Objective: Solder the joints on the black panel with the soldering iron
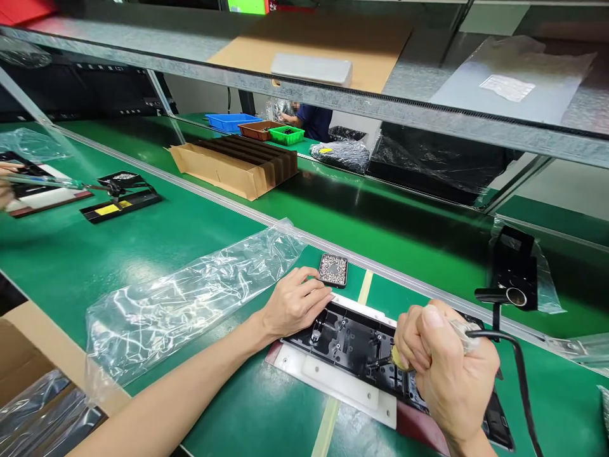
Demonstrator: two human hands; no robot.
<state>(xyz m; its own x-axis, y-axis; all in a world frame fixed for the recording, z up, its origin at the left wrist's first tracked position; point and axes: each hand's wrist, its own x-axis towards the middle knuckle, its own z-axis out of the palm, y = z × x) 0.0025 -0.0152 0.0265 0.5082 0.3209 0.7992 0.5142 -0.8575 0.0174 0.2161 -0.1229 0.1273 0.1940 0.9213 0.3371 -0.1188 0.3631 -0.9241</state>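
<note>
A long black plastic housing [349, 339] lies open side up in a white and dark red fixture [328, 381] on the green bench. My left hand [297, 301] is closed over the housing's far left end, its thumb hidden. Just beyond those fingers sits a small square tray of screws [333, 270]. My right hand [442, 362] grips a corded electric screwdriver [398, 359], whose bit points down and left into the housing. Most of the screwdriver's body is hidden by my fingers. Its black cable [521, 374] hangs off to the right.
A clear plastic bag [190, 304] lies left of the housing. Behind stand a cardboard divider box [238, 166] and a black bracket with a cylinder [514, 273]. A metal shelf [309, 95] crosses above. Another person's hand [7, 184] works at the far left beside black parts [121, 197].
</note>
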